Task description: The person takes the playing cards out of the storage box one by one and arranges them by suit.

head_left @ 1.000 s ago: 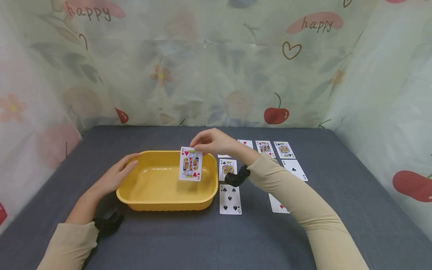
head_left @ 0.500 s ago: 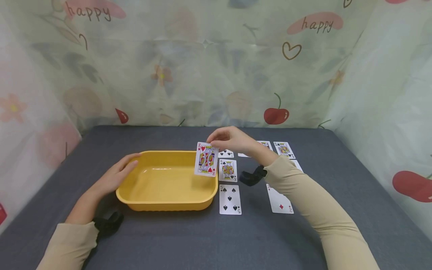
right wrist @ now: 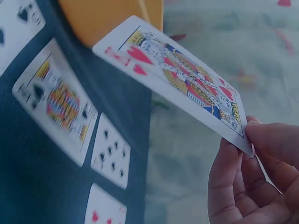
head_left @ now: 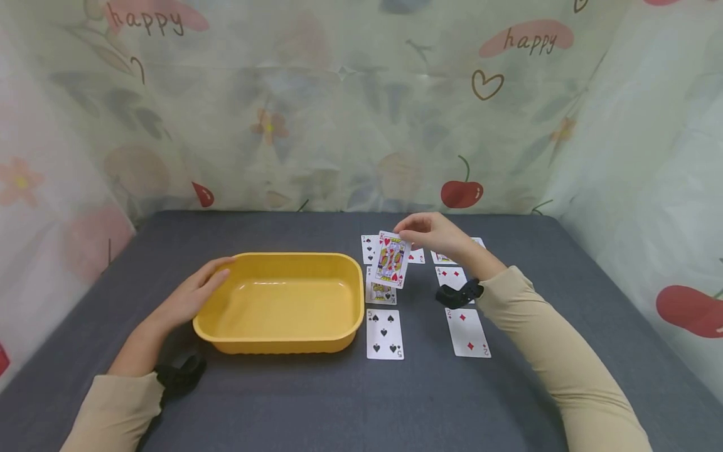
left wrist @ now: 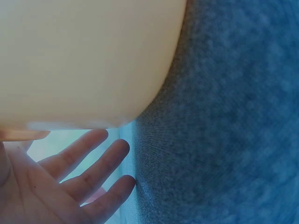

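My right hand pinches the top corner of a king of hearts between thumb and fingers, and in the right wrist view the king of hearts is tilted. In the head view the held card hangs above the table and hides part of a king of spades. My left hand rests at the left edge of a yellow tub. Its fingers, seen in the left wrist view, are spread and fairly straight beside the tub's outer wall. The visible inside of the tub holds no card.
A seven of spades and a five of spades lie right of the tub. Farther right are a four of diamonds and a two of diamonds. Several cards behind the right arm are partly hidden. A printed curtain encloses the table.
My right hand has carried the king of hearts rightward, from over the tub to over the cards beside it. The left hand and tub have stayed put.
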Tool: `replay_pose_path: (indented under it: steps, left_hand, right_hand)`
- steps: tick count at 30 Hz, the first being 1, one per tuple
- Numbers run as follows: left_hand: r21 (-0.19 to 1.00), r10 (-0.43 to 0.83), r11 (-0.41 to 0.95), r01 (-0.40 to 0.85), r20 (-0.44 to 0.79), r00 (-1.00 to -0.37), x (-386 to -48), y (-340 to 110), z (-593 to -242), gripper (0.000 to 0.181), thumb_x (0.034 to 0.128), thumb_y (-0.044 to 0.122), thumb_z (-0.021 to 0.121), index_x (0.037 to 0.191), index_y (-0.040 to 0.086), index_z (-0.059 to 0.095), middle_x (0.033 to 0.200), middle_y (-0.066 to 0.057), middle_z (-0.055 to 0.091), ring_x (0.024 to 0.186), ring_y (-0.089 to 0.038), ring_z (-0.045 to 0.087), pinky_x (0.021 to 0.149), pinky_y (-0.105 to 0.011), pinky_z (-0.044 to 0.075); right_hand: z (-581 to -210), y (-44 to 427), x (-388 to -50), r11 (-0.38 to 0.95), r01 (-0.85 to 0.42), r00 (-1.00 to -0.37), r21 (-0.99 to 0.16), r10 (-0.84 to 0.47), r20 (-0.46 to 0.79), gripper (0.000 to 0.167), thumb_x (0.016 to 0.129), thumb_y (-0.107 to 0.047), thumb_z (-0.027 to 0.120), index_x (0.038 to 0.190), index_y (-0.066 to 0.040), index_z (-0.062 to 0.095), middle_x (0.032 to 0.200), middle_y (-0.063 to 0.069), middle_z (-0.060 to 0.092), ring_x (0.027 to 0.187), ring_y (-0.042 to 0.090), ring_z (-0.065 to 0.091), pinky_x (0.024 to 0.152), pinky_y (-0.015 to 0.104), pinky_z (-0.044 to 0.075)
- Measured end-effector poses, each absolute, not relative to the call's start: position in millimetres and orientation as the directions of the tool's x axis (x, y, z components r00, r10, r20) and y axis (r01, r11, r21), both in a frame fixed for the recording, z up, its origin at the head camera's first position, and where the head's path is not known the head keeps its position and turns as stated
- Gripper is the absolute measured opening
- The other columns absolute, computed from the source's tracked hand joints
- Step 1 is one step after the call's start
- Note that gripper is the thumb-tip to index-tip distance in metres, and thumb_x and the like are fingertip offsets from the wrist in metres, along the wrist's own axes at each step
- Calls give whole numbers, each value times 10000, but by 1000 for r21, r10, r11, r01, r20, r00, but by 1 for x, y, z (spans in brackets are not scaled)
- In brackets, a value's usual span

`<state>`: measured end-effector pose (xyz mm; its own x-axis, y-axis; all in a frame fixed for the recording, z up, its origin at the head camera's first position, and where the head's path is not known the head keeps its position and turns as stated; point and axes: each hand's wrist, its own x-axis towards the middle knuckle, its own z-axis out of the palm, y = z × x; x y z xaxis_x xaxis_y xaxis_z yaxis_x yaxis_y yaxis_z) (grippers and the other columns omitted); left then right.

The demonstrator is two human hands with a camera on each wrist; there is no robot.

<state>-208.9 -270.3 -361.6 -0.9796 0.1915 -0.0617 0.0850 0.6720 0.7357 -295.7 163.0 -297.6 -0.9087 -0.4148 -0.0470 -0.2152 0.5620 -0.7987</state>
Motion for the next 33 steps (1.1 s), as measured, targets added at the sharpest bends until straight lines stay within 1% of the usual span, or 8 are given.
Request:
replay_pose_path:
  steps: [3,5,9,13,18,25,28,33]
  left_hand:
    - [736,192,672,86,-61,-980,-208,-270,-361,611,1005,446,300,1465,51,229,1500,-268,222,1333,-443,279,1054,-618,253]
    - [737,193,670,89,-58,-979,-208,-270,-361,606,1007,441,302,1464,49,231,1497,-270,226,1329,-444,283,1050,-617,257]
    - [738,195,669,94,-53,-979,-208,-271,-361,602,1006,441,303,1462,54,239,1498,-268,226,1331,-446,279,1052,-621,251]
    - [736,190,671,88,-56,-980,-208,-271,-361,609,1003,452,302,1463,57,239,1502,-265,220,1335,-449,273,1057,-623,245]
    - [737,187,671,84,-58,-981,-208,-271,-361,613,1004,448,304,1463,48,234,1503,-269,214,1336,-449,271,1059,-622,243]
    - [740,192,667,92,-51,-980,-207,-272,-362,617,1004,449,303,1466,47,228,1504,-268,212,1336,-447,271,1056,-619,247]
    - [738,193,669,95,-49,-980,-208,-272,-363,611,1004,448,304,1466,54,232,1504,-264,217,1336,-443,276,1056,-617,251]
    - [739,195,666,99,-44,-980,-209,-272,-364,614,1003,451,305,1462,49,235,1497,-271,224,1330,-444,284,1055,-619,254]
  right_hand:
    - [-306,178,-301,600,-184,-925,-779,-374,-70,259,928,-254,568,1129,-99,621,1138,94,627,904,189,570,811,290,488]
    - [-311,186,-303,624,-163,-933,-764,-349,-85,266,933,-246,557,1139,-88,616,1143,105,620,883,190,556,796,293,482]
    - [-322,198,-308,649,-124,-938,-751,-323,-123,275,938,-225,544,1148,-59,604,1129,128,602,846,195,531,793,344,484]
    - [-333,207,-315,653,-95,-924,-751,-338,-177,283,940,-223,546,1153,-43,593,1136,120,594,878,173,518,807,334,482]
    - [-346,213,-323,662,-101,-897,-742,-383,-219,273,927,-218,566,1131,-37,596,1059,90,620,865,153,530,784,301,463]
    - [-354,209,-324,664,-94,-889,-742,-392,-238,261,913,-187,581,1116,-23,599,1013,57,623,840,136,534,732,269,442]
    - [-356,207,-323,665,-87,-895,-742,-380,-235,256,908,-168,586,1113,-15,604,1004,63,623,819,144,528,709,265,435]
    - [-359,206,-324,663,-107,-896,-740,-387,-217,253,899,-153,593,1104,-6,611,1033,91,642,822,120,535,717,238,446]
